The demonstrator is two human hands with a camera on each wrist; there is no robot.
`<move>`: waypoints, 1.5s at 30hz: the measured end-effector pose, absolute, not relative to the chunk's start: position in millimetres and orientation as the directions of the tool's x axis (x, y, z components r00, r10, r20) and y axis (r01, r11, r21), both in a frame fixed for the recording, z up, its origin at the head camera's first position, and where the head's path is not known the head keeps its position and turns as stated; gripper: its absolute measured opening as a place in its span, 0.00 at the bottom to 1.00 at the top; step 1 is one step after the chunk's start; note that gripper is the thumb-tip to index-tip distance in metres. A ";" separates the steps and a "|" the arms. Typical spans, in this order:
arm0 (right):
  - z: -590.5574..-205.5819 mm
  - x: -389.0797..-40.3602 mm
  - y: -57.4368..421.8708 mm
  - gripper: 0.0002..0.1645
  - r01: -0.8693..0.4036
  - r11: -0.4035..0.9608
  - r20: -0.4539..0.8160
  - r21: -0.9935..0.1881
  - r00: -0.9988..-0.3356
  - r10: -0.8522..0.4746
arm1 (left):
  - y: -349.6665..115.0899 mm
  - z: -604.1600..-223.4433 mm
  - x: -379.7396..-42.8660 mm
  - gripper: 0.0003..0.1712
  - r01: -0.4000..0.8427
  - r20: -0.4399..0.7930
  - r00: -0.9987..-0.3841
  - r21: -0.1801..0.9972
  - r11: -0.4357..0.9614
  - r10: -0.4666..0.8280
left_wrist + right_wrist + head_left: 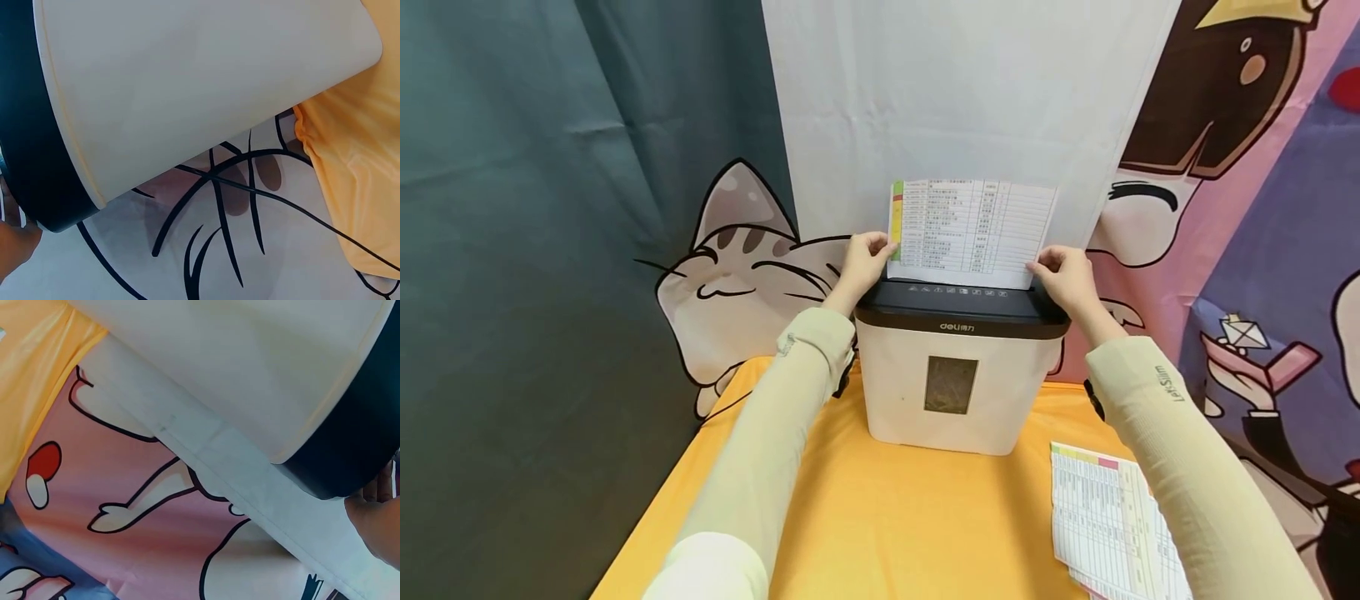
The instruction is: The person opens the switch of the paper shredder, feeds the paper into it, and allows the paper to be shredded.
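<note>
A printed sheet of paper (966,229) with a table and a coloured left strip stands upright at the slot of a paper shredder (958,379). The shredder has a dark top and a pale bin with a small window. My left hand (867,260) pinches the sheet's left edge near the bottom. On the opposite edge, my right hand (1066,275) pinches it too, thumb and finger together. In the left wrist view only part of the left hand (15,234) shows beside the dark rim, and the right wrist view shows part of the right hand (378,515) likewise.
More printed sheets (1105,517) lie on the yellow tablecloth (910,517) at the right, partly behind the right sleeve. A black cord (281,200) runs by the shredder's left side. Close behind hangs a cartoon-printed curtain (970,100).
</note>
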State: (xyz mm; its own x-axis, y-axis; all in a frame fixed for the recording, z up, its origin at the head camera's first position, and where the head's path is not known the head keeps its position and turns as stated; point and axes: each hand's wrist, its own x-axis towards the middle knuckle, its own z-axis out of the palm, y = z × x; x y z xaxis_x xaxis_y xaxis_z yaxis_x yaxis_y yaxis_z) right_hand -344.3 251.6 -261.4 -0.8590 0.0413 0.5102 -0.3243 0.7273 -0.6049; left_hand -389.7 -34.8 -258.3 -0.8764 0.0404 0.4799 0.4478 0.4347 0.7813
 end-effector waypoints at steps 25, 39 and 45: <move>-272.7 -341.9 251.4 0.12 -0.312 0.728 0.488 -0.611 -0.872 0.036 | -34.0 -262.3 -380.3 0.11 0.451 0.500 -0.866 0.764 0.462 0.018; -271.3 -340.9 240.2 0.12 -0.316 0.640 0.548 -0.701 -0.813 0.199 | -36.4 -274.5 -387.3 0.12 0.488 0.520 -0.852 0.746 0.454 0.060; -271.2 -340.5 238.1 0.12 -0.302 0.655 0.544 -0.693 -0.815 0.199 | -33.9 -266.3 -379.3 0.09 0.438 0.477 -0.878 0.764 0.474 0.043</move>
